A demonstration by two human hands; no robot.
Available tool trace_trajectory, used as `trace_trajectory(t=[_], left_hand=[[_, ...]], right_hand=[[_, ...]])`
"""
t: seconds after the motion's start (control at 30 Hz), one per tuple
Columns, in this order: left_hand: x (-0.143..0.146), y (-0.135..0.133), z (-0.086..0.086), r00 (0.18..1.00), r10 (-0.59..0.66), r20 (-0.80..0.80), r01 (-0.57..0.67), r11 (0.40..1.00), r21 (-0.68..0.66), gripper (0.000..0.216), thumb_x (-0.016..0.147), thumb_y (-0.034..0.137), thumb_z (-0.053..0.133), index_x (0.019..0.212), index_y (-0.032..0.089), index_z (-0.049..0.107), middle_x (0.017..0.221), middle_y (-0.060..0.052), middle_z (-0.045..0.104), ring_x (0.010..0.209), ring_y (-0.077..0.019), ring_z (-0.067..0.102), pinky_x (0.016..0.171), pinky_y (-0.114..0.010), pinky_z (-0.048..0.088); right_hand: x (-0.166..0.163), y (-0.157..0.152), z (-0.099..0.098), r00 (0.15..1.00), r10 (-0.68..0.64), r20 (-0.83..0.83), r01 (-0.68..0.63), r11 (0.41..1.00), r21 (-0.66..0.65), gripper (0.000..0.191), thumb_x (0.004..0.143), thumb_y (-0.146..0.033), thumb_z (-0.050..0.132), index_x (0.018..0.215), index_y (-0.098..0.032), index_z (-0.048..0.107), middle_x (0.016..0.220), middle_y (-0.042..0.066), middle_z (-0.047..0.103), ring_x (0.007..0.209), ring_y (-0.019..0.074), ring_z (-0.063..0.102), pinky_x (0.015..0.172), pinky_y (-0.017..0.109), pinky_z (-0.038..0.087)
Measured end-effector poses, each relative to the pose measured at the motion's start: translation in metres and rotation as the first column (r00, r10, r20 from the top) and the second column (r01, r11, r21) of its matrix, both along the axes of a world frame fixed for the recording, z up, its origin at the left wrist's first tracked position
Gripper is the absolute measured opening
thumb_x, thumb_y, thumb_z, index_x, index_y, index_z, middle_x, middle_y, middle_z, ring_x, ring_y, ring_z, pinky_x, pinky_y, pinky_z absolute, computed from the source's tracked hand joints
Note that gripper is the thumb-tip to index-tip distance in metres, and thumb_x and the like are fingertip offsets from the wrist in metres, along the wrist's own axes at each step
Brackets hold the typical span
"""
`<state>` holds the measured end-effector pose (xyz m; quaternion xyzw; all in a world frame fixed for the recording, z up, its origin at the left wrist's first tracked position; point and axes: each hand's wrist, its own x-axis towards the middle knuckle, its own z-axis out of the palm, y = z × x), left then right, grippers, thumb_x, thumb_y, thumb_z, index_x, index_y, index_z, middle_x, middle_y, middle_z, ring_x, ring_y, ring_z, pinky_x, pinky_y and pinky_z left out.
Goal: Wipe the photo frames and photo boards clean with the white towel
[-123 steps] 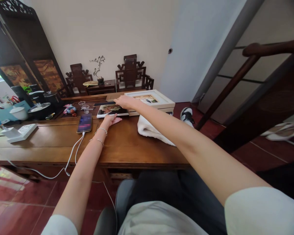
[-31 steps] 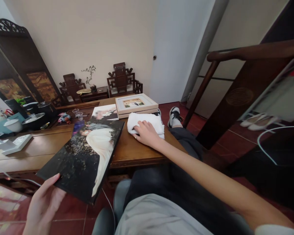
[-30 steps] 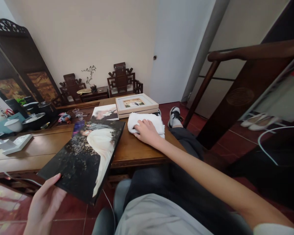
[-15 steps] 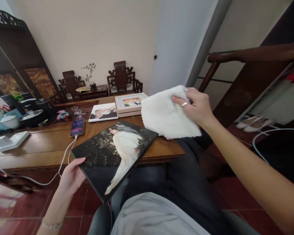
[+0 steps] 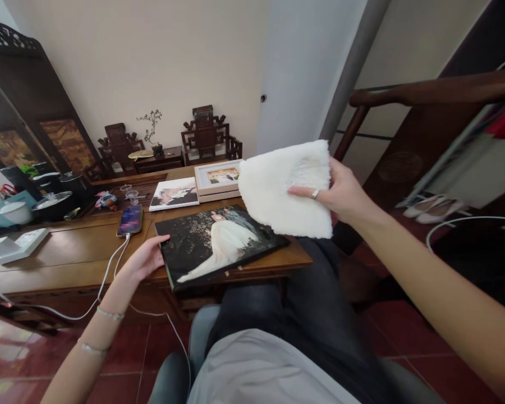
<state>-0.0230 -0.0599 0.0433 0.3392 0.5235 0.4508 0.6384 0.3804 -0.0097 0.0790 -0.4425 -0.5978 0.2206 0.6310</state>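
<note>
My left hand [image 5: 146, 258] grips the left edge of a large dark canvas photo print [image 5: 219, 242] showing a figure in a white dress; the print lies almost flat over the front edge of the wooden table [image 5: 67, 252]. My right hand [image 5: 340, 193] is raised above the table's right end, holding a fluffy white cloth [image 5: 284, 188] by its right side, thumb across its front. The cloth hangs above the print's far right corner without touching it.
Behind the print lie a smaller photo print [image 5: 174, 193] and a stack of white picture frames [image 5: 217, 178]. A phone [image 5: 130, 219] on a white charging cable, a power strip [image 5: 19, 244], pots and cups occupy the table's left. A dark wooden stair rail [image 5: 425, 92] rises at right.
My left hand has brought the dark print from beside my lap up onto the table edge. My right hand picked the white cloth up off the table and now holds it in the air.
</note>
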Motion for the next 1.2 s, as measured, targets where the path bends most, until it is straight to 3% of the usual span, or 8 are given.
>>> trace_trajectory(t=[0.2, 0.33, 0.43, 0.57, 0.7, 0.87, 1.03, 1.2], left_hand=[[-0.012, 0.034, 0.002, 0.868, -0.009, -0.496, 0.069, 0.992, 0.104, 0.031, 0.064, 0.036, 0.091, 0.076, 0.015, 0.071, 0.071, -0.005, 0.075, 0.068, -0.0176, 0.066, 0.067, -0.026, 0.048], [-0.02, 0.051, 0.016, 0.457, -0.076, -0.886, 0.239, 0.97, 0.04, 0.05, 0.059, 0.049, 0.092, 0.045, 0.021, 0.053, 0.044, -0.003, 0.056, 0.065, -0.0232, 0.062, 0.063, -0.029, 0.037], [-0.001, 0.055, 0.028, 0.292, 0.147, -0.945, 0.252, 0.941, 0.224, 0.044, 0.059, 0.04, 0.093, 0.052, 0.022, 0.055, 0.062, -0.005, 0.065, 0.082, -0.0277, 0.065, 0.072, -0.031, 0.041], [0.061, 0.053, 0.036, 0.677, 0.265, -0.687, 0.333, 0.722, 0.606, 0.021, 0.082, 0.036, 0.077, 0.086, 0.018, 0.068, 0.1, -0.01, 0.073, 0.096, -0.0226, 0.066, 0.09, -0.034, 0.046], [0.116, 0.058, 0.04, 0.931, -0.087, -0.355, 0.293, 0.758, 0.582, 0.042, 0.08, 0.044, 0.08, 0.107, 0.015, 0.067, 0.116, -0.014, 0.07, 0.097, -0.0209, 0.066, 0.085, -0.033, 0.049], [0.126, 0.075, 0.042, 0.962, -0.161, -0.219, 0.259, 0.791, 0.554, 0.038, 0.079, 0.049, 0.081, 0.087, 0.015, 0.067, 0.082, -0.005, 0.067, 0.077, -0.0145, 0.06, 0.072, -0.027, 0.045], [0.113, 0.082, 0.047, 0.963, 0.101, -0.25, 0.112, 0.694, 0.711, 0.026, 0.087, 0.04, 0.074, 0.086, 0.017, 0.061, 0.089, -0.002, 0.066, 0.089, -0.0149, 0.058, 0.079, -0.024, 0.044], [0.109, 0.082, 0.047, 0.963, 0.079, -0.257, 0.126, 0.713, 0.69, 0.022, 0.091, 0.036, 0.07, 0.087, 0.019, 0.058, 0.088, -0.001, 0.063, 0.082, -0.0129, 0.056, 0.074, -0.023, 0.043]], right_hand=[[-0.028, -0.001, -0.004, 0.964, 0.165, -0.21, -0.18, 0.982, -0.057, 0.051, 0.065, -0.039, 0.083, 0.108, -0.025, 0.06, 0.116, 0.01, 0.072, 0.103, 0.0298, 0.068, 0.093, 0.048, 0.057], [-0.045, -0.002, -0.001, 0.941, 0.212, -0.263, -0.228, 0.973, -0.032, 0.041, 0.074, -0.043, 0.073, 0.107, -0.025, 0.059, 0.11, 0.009, 0.073, 0.102, 0.0295, 0.07, 0.096, 0.049, 0.056], [-0.056, -0.002, 0.0, 0.948, 0.218, -0.231, -0.219, 0.975, 0.019, 0.04, 0.077, -0.045, 0.072, 0.109, -0.024, 0.059, 0.112, 0.009, 0.073, 0.106, 0.0298, 0.069, 0.098, 0.048, 0.055], [-0.075, -0.004, -0.001, 0.975, 0.21, -0.076, -0.2, 0.972, 0.123, 0.039, 0.083, -0.049, 0.07, 0.113, -0.025, 0.062, 0.118, 0.007, 0.071, 0.11, 0.0285, 0.067, 0.1, 0.046, 0.053], [-0.091, -0.01, 0.002, 0.98, 0.162, 0.114, -0.178, 0.973, 0.146, 0.047, 0.084, -0.061, 0.066, 0.115, -0.026, 0.064, 0.116, 0.006, 0.07, 0.112, 0.0299, 0.065, 0.099, 0.047, 0.053], [-0.093, -0.013, 0.005, 0.983, 0.153, 0.104, -0.168, 0.973, 0.16, 0.053, 0.082, -0.065, 0.067, 0.12, -0.027, 0.063, 0.118, 0.006, 0.069, 0.113, 0.0302, 0.064, 0.098, 0.048, 0.054], [-0.087, -0.009, 0.003, 0.98, 0.197, 0.005, -0.195, 0.967, 0.162, 0.057, 0.08, -0.065, 0.07, 0.124, -0.028, 0.061, 0.125, 0.006, 0.068, 0.117, 0.0301, 0.063, 0.097, 0.048, 0.055], [-0.082, -0.003, 0.001, 0.985, 0.17, 0.017, -0.171, 0.975, 0.14, 0.066, 0.073, -0.063, 0.077, 0.125, -0.027, 0.059, 0.125, 0.008, 0.067, 0.119, 0.0307, 0.063, 0.097, 0.047, 0.056]])
